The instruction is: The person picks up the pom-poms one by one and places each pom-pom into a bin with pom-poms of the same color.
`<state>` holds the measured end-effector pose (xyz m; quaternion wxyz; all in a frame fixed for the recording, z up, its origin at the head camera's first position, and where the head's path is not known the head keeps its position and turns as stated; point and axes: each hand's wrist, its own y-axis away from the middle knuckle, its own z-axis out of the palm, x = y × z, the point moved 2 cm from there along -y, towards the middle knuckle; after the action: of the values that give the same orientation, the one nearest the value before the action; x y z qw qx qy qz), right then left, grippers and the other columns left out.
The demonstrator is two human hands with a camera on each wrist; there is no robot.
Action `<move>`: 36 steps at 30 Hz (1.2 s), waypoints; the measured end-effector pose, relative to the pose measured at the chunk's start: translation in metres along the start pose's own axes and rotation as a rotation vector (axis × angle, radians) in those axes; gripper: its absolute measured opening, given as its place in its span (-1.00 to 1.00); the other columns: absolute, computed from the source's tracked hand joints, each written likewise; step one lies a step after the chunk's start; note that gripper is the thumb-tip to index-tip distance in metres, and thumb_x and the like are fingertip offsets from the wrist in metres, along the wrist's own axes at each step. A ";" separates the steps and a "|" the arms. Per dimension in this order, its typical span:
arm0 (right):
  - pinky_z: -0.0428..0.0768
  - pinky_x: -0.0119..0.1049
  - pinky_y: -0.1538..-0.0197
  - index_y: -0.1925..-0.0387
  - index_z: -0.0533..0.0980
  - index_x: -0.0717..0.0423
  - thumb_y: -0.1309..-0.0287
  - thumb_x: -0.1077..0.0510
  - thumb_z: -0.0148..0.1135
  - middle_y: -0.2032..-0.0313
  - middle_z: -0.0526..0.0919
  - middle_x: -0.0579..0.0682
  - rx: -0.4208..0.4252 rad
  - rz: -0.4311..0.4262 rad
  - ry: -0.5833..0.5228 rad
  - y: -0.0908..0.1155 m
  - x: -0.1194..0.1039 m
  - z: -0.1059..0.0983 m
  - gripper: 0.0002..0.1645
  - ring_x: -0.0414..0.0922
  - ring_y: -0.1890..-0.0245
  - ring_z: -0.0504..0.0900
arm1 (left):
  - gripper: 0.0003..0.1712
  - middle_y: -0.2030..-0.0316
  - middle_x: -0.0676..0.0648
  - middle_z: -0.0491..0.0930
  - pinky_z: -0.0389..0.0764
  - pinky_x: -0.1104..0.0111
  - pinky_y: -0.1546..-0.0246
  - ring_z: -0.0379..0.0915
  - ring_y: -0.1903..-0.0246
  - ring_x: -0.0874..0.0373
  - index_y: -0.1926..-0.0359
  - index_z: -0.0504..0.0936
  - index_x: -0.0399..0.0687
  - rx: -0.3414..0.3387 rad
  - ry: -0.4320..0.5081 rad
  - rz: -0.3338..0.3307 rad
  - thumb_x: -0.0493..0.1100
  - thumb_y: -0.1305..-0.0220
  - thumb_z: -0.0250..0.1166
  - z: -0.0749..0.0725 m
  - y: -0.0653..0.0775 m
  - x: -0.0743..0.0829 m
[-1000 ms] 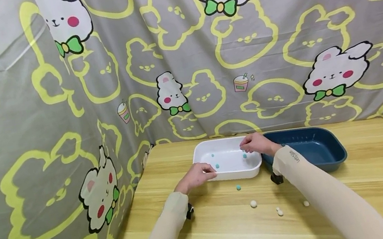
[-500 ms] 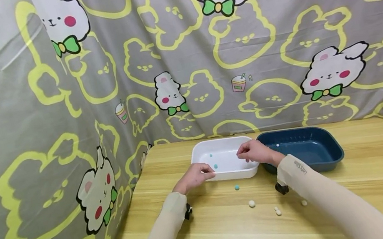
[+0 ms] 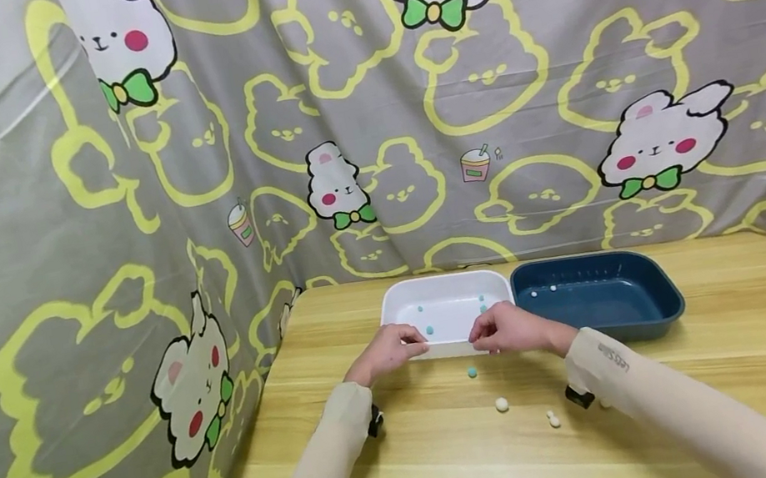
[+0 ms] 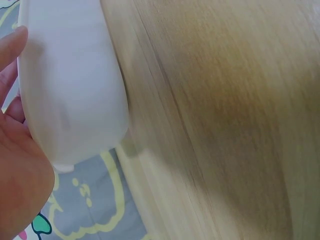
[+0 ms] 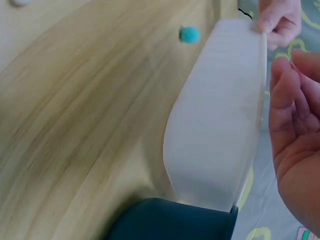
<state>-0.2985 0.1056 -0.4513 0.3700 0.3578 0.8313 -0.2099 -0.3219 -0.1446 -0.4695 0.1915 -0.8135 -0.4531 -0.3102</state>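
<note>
My left hand (image 3: pixel 387 352) grips the front rim of a white plastic basin (image 3: pixel 447 296). In the left wrist view its thumb (image 4: pixel 14 47) lies against the basin's outer wall, the other fingers behind the rim. Beside the same rim, further right, is my right hand (image 3: pixel 512 329), fingers curled and thumb and index fingertips together; nothing shows between them. Several small teal balls, one of them a teal ball (image 3: pixel 429 330) at the left, lie inside the white basin. Another teal ball (image 3: pixel 472 373) sits on the table just in front of it.
A dark blue basin (image 3: pixel 611 306) adjoins the white one on the right, with two small white balls (image 3: pixel 553 288) inside. On the wooden table (image 3: pixel 436 467) nearer me are a white ball (image 3: pixel 502 404) and a pair of small pale balls (image 3: pixel 553 419). A patterned curtain (image 3: pixel 516 81) hangs behind.
My right hand has come from above the white basin's right part toward its front rim, uncovering teal balls there and white balls in the blue basin. The left hand keeps its grip.
</note>
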 end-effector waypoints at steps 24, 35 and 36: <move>0.53 -0.40 0.28 0.19 0.65 0.16 -0.18 0.23 0.23 0.40 0.62 -0.24 -0.140 -0.108 0.276 0.007 0.010 0.026 -0.82 -0.35 0.43 0.51 | -0.90 0.41 0.18 0.60 0.46 0.37 0.26 0.45 0.31 0.27 0.40 0.71 0.06 0.005 -0.007 -0.018 -0.12 -0.24 0.30 -0.002 0.001 0.001; 0.49 -0.40 0.32 0.21 0.59 0.19 -0.16 0.28 0.24 0.45 0.54 -0.22 -0.109 -0.077 0.262 0.009 0.017 0.035 -0.85 -0.33 0.45 0.45 | -0.90 0.40 0.19 0.60 0.47 0.39 0.29 0.44 0.32 0.27 0.41 0.71 0.11 0.006 -0.012 -0.020 -0.09 -0.23 0.31 -0.001 0.000 0.000; 0.48 -0.41 0.32 0.19 0.58 0.20 -0.16 0.28 0.24 0.46 0.53 -0.23 -0.108 -0.067 0.255 0.010 0.018 0.036 -0.84 -0.33 0.46 0.45 | -0.90 0.40 0.18 0.60 0.47 0.38 0.30 0.44 0.32 0.27 0.41 0.71 0.10 0.006 -0.010 -0.019 -0.09 -0.23 0.31 -0.001 0.000 0.000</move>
<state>-0.2832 0.0981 -0.4887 0.2727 0.3332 0.8932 -0.1299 -0.3224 -0.1454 -0.4691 0.1886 -0.8100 -0.4628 -0.3068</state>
